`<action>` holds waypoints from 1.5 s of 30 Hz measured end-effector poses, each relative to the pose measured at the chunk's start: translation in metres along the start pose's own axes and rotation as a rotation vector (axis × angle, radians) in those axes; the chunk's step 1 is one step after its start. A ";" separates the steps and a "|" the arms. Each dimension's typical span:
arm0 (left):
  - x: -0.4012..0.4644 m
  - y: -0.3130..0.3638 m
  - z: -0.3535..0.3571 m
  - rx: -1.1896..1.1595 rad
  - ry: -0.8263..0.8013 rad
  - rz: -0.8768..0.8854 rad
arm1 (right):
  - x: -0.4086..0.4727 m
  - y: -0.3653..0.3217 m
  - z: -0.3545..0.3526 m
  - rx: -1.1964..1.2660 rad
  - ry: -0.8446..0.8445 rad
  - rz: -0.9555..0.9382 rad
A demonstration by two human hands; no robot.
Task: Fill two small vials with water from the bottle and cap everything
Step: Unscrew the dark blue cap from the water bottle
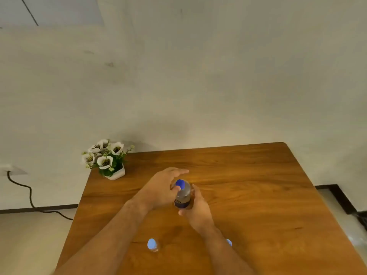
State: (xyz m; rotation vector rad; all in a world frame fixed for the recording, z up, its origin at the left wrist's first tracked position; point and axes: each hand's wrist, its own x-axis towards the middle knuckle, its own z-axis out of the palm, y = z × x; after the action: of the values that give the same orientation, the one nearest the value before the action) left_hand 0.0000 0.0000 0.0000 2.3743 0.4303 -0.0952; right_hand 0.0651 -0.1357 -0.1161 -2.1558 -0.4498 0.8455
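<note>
So the clear plastic water bottle with a dark blue label band [183, 197] stands upright near the middle of the brown wooden table [258, 195], and both hands are on it. The right hand [198, 209] is wrapped around the lower body of the bottle from the 4 o'clock side, fingers curled round the labelled part, so that one is clearly gripping. The left hand [161, 188] comes in from 9 o'clock and sits up at the neck, thumb pressed against the round blue screw cap [180, 184], which is on the bottle. The other fingers stretch past the cap toward 12 o'clock and look fairly loose, so it's a partial pinch on the cap rather than a full fist.

Closer to the person, at roughly 7 o'clock from the bottle, a small clear vial with a light blue cap [152, 245] stands on the wood, well apart from the bottle, between the two forearms. At about 5 o'clock there's a second small vial with a light blue cap [229, 242], mostly hidden behind the right forearm, so only a sliver of blue shows.

Up at the table's 10 o'clock corner sits a white pot of white artificial flowers [107, 158]. A black cable [29, 193] runs down the pale wall [198, 76] on the left.
</note>
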 end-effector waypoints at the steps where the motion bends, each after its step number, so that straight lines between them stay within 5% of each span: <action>1: 0.003 -0.002 0.003 0.009 -0.008 0.010 | 0.004 0.003 0.004 0.016 0.009 -0.007; 18: 0.018 -0.013 0.012 -0.090 0.171 -0.018 | 0.019 -0.011 0.009 0.243 0.088 -0.154; 29: 0.014 0.064 -0.078 -0.423 0.591 0.064 | -0.004 -0.124 -0.060 0.184 0.138 -0.324; 45: -0.006 0.192 -0.209 -0.267 0.846 0.289 | -0.066 -0.254 -0.154 0.241 0.322 -0.659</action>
State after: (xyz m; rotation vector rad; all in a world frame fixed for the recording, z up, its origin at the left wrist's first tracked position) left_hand 0.0472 0.0046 0.2794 2.0834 0.4362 1.0582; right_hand 0.1132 -0.0890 0.1803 -1.7088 -0.7828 0.1695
